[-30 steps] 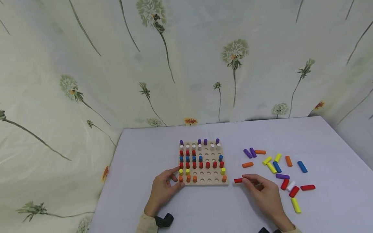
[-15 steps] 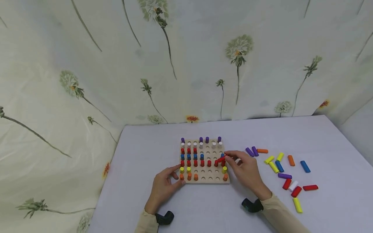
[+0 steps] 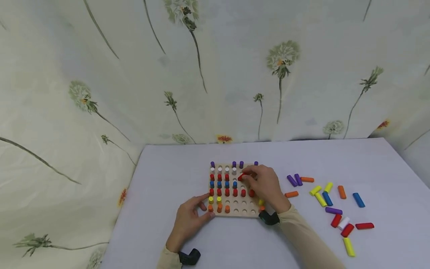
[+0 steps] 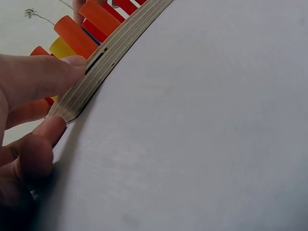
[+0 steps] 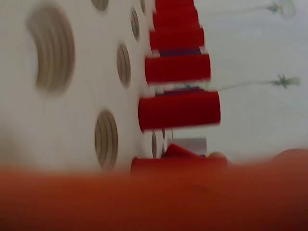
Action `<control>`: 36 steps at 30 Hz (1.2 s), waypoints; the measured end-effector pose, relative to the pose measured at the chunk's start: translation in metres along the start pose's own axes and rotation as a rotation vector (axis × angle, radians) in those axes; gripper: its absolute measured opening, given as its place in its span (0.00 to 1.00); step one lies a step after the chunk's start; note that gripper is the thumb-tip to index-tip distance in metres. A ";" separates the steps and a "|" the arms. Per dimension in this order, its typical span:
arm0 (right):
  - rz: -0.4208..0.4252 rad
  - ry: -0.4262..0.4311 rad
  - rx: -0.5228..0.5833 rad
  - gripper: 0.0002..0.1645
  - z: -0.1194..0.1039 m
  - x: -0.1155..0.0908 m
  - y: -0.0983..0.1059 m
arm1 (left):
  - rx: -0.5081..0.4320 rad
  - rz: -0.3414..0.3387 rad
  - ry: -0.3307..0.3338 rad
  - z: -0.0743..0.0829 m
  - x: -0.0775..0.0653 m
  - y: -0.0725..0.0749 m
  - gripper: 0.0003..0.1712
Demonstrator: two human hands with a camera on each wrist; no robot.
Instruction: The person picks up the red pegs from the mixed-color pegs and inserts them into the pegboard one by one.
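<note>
A square wooden pegboard [image 3: 240,206] lies on the table with rows of purple, white, red, blue, red, yellow and orange pegs, and several bare holes. My left hand [image 3: 190,215] holds its front left corner. In the left wrist view the thumb [image 4: 53,77] presses on the plywood edge beside an orange peg [image 4: 76,37], with fingers curled at the corner. Over the board, my right hand [image 3: 265,185] pinches a red peg [image 3: 240,176], tilted, close over the third row from the back. This hand hides pegs on the board's right side.
Loose pegs lie right of the board, among them a purple peg [image 3: 333,211], a blue peg [image 3: 358,200], a white peg [image 3: 343,223] and a yellow peg [image 3: 349,247]. A patterned curtain [image 3: 235,74] hangs behind the white table [image 3: 168,168].
My right hand has carried the red peg from the table right of the board, leftward and back over the board's third row. The left hand has stayed at the corner.
</note>
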State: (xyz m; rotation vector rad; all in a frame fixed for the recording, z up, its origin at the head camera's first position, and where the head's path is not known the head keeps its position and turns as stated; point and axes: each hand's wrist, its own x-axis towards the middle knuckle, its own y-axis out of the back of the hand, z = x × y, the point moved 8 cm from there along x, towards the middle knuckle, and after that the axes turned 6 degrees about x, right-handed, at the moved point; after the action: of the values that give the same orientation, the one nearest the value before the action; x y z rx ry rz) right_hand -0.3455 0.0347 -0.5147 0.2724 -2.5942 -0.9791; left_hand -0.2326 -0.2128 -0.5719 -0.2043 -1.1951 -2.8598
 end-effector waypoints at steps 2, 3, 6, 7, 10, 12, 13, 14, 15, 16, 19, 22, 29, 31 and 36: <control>-0.005 -0.004 -0.029 0.09 -0.002 0.003 -0.001 | 0.005 0.002 -0.001 0.000 0.000 0.001 0.33; -0.003 -0.008 -0.039 0.09 -0.003 0.004 -0.001 | 0.001 -0.001 0.004 0.000 0.000 0.001 0.33; 0.000 0.002 -0.037 0.09 -0.005 0.005 -0.002 | 0.002 -0.003 0.019 -0.002 0.000 0.001 0.33; 0.000 0.015 -0.035 0.09 -0.007 0.005 -0.003 | 0.003 0.001 0.023 -0.002 -0.001 0.002 0.33; -0.009 0.057 -0.018 0.09 -0.013 0.005 -0.005 | 0.007 0.018 0.028 -0.002 -0.002 0.003 0.34; -0.021 0.068 -0.014 0.10 -0.015 0.005 -0.007 | -0.002 0.025 0.023 -0.002 -0.003 0.004 0.34; -0.027 0.062 -0.016 0.10 -0.014 0.005 -0.008 | -0.008 0.027 0.020 -0.001 -0.003 0.004 0.34; -0.031 0.057 -0.019 0.10 -0.013 0.004 -0.009 | -0.012 0.027 0.017 -0.001 -0.003 0.003 0.34; -0.034 0.050 -0.025 0.10 -0.012 0.003 -0.010 | -0.017 0.028 0.011 -0.001 -0.003 0.003 0.33; -0.033 0.045 -0.035 0.10 -0.012 0.003 -0.010 | -0.021 0.027 0.007 0.000 -0.002 0.002 0.33; -0.007 0.062 -0.088 0.11 -0.012 -0.001 -0.011 | -0.018 0.029 -0.011 0.002 -0.002 0.002 0.33; 0.041 0.142 -0.140 0.10 -0.020 -0.004 -0.010 | -0.011 0.031 -0.021 0.003 -0.002 0.002 0.33; 0.099 0.365 -0.199 0.08 -0.041 -0.011 -0.020 | -0.008 0.028 -0.013 0.003 -0.001 0.003 0.32; 0.088 0.348 -0.190 0.10 -0.040 -0.012 -0.023 | -0.011 0.021 -0.001 0.002 -0.001 0.002 0.32; 0.021 0.241 -0.202 0.15 -0.032 -0.011 -0.028 | -0.009 0.004 0.022 0.000 0.000 0.000 0.32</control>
State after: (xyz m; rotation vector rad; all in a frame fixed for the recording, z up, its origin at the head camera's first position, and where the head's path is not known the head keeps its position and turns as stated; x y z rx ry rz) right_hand -0.3215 -0.0027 -0.5138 0.2904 -2.2590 -1.1173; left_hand -0.2325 -0.2129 -0.5722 -0.1753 -1.1772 -2.8564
